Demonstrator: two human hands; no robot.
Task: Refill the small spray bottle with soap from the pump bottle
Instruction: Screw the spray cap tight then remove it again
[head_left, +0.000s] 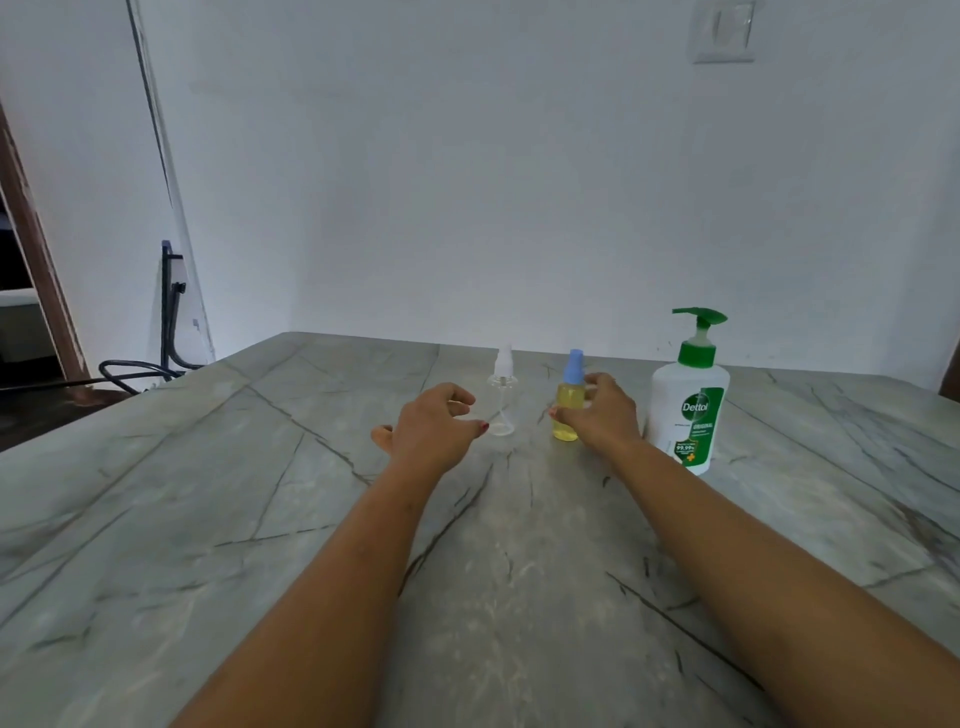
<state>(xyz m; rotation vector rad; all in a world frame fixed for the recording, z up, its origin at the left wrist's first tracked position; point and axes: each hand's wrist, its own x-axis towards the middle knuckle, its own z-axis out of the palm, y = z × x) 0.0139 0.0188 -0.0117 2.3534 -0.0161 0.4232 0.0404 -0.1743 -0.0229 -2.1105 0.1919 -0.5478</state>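
A clear, empty small spray bottle (502, 395) with a white cap stands on the marble table. Right of it stands a small spray bottle (567, 402) of yellow liquid with a blue cap. Farther right is the white pump bottle (688, 410) with a green pump and a Dettol label. My left hand (434, 427) hovers just left of the clear bottle, fingers curled and apart, not touching it. My right hand (597, 413) curves around the right side of the yellow bottle, fingers apart; whether it touches the bottle I cannot tell.
The grey veined marble table (260, 519) stretches wide to both sides. A white wall stands behind it. Dark cables and a blue frame (169, 312) sit on the floor at the far left, beside a wooden door frame.
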